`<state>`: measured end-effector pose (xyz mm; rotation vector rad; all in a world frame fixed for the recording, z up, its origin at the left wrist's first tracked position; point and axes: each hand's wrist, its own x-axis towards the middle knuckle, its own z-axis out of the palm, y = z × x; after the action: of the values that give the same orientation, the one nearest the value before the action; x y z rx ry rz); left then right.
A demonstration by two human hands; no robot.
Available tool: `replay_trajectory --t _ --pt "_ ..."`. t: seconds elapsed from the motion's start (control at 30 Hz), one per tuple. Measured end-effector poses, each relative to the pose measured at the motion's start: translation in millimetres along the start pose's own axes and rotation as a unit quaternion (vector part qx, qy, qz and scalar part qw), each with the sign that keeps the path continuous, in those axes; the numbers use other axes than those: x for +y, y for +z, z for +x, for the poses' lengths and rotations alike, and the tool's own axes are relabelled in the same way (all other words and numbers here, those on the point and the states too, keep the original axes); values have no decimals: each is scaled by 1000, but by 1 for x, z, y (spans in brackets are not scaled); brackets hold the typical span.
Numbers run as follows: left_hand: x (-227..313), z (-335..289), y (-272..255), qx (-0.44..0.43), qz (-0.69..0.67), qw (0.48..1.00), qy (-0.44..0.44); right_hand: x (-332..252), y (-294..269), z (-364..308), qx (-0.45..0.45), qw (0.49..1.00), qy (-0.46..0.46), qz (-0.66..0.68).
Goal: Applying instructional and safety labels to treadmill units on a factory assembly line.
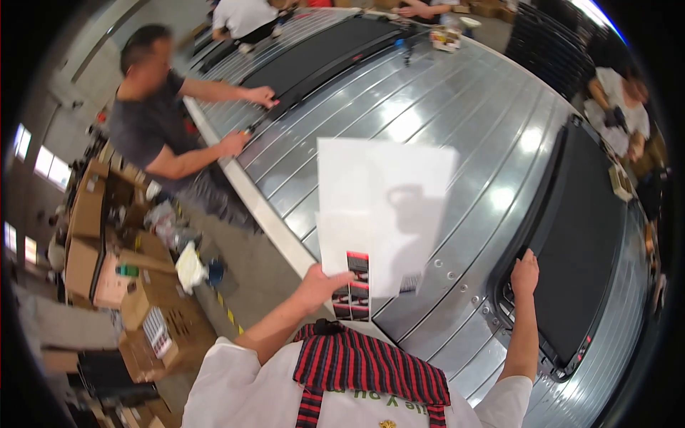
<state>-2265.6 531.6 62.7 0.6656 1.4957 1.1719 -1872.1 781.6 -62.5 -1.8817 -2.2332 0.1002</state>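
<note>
I have the left hand (pixel 322 285) pinching white sheets (pixel 378 178) and red-and-black labels (pixel 352 296) by their lower left edge, above the counter (pixel 421 135). My right hand (pixel 526 273) curls at the rim of the black panel (pixel 581 264) on the counter; whether it grips, I can't tell. A slack pinch could drop the sheets.

Tabletop (pixel 471 96) glare, shadowed paper (pixel 357 192)

Bright windows (pixel 53 168) are set in the left wall (pixel 30 201), the grey floor (pixel 265 269) is marked with yellow-black tape (pixel 230 314), and white glare (pixel 404 125) is reflected on the slatted metal table (pixel 474 100).
</note>
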Motion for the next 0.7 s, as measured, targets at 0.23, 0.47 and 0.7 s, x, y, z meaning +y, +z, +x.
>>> replay_trajectory --t 0.23,0.47,0.7 --pt "-14 -28 -53 81 -194 974 89 -31 -5 -10 -111 992 31 -59" --pt "-24 -71 -107 131 -126 978 99 -276 -57 -139 -100 888 -116 434" --pt "-33 -114 -171 82 -6 994 77 -434 -76 -209 -202 729 -210 619"
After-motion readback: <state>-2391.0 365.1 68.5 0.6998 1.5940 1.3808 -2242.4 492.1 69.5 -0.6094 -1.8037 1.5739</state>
